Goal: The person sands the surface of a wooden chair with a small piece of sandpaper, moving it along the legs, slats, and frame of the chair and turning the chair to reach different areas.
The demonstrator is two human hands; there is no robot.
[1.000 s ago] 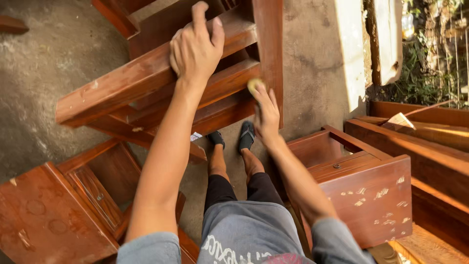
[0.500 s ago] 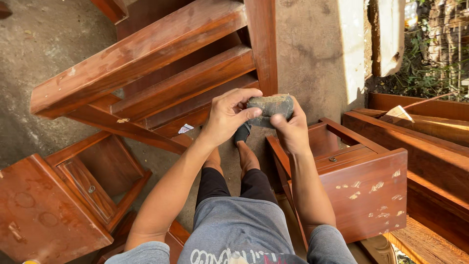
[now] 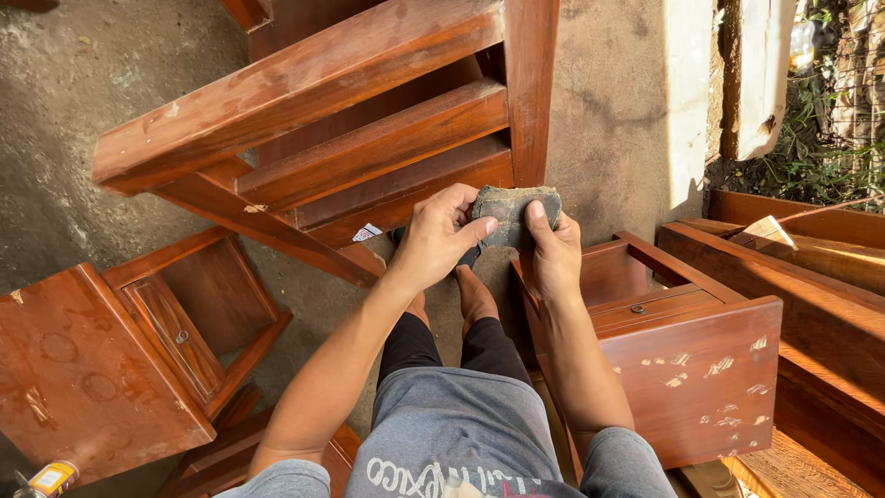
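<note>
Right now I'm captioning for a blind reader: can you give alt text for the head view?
Both hands, left hand and right hand, hold a worn grey sanding pad together above a reddish-brown wooden frame. Small wooden cabinets stand on the concrete floor either side.

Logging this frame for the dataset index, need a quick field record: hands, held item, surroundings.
left hand: grips the near end of a grey sanding pad, thumb on top
right hand: pinches the same pad at its right end, thumb on top
pad state: worn, dusty, held in the air between both hands
ahead: red-brown wooden frame with slats, tipped on concrete ground
left: small cabinet lying on its side, drawer knob visible
right: matching cabinet, scuffed pale patches
posture: feet beneath the pad
</note>
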